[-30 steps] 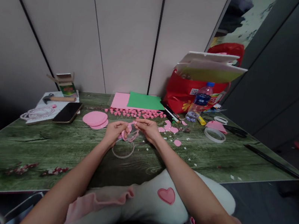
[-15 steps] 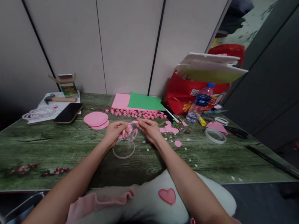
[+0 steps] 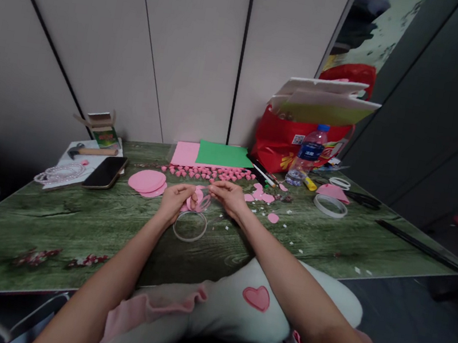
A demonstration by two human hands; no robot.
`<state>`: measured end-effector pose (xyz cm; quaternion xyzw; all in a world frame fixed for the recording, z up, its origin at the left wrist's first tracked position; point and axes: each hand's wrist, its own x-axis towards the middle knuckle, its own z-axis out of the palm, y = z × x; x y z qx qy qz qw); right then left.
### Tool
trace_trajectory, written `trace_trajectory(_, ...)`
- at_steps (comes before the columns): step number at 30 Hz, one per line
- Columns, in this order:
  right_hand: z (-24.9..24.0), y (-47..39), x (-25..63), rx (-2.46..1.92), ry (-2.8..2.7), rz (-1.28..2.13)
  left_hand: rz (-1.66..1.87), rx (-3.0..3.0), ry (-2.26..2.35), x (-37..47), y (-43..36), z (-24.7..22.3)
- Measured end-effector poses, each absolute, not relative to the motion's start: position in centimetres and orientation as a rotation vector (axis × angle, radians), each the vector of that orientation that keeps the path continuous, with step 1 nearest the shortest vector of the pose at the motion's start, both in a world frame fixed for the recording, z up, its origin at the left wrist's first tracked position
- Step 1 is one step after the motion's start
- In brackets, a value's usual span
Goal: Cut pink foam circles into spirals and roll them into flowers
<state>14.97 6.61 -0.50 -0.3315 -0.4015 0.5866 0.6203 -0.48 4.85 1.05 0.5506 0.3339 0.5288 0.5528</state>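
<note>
Near the middle of the table, my left hand [image 3: 175,201] is closed in a pinch on a curled pink paper strip [image 3: 193,200]. Its loops hang between my hands. On the other side, my right hand [image 3: 228,196] pinches with thumb and fingers close to the strip's upper end; that end is too small to make out clearly. Just below the strip lies a ring-shaped roll of clear tape [image 3: 187,239]. Pink paper circles [image 3: 147,180] are stacked left of my left hand. Behind my hands run several rows of small rolled pink paper pieces [image 3: 211,173].
Pink and green sheets [image 3: 225,156] lie at the back. At right stand a water bottle [image 3: 307,155] and a red bag [image 3: 275,138], with a tape roll [image 3: 330,206] and scissors [image 3: 363,200] nearby. A phone [image 3: 105,173] and a hammer [image 3: 92,153] are at left.
The pink strip that stretched up between both hands now shows less clearly near the right fingertips, its loops hanging by my left hand. Both hands have barely moved.
</note>
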Motion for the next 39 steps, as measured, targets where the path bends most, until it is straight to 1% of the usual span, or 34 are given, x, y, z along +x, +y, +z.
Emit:
trace_trajectory(8,0.01,6.44,15.00,-0.650,-0.909,1.387,1.280,1.295,0.774,-0.44,4.74,1.20)
trace_trajectory(24,-0.30,6.49,14.95,-0.725,-0.910,1.376,1.228,1.274,0.788,-0.44,4.87,1.02)
trace_trajectory(32,-0.04,6.38,14.95,-0.664,-0.920,1.425,1.225,1.265,0.798,-0.42,4.82,1.16)
trace_trajectory(39,-0.05,6.30,15.11,-0.757,-0.934,1.395,1.219,1.264,0.776,-0.41,4.77,1.03)
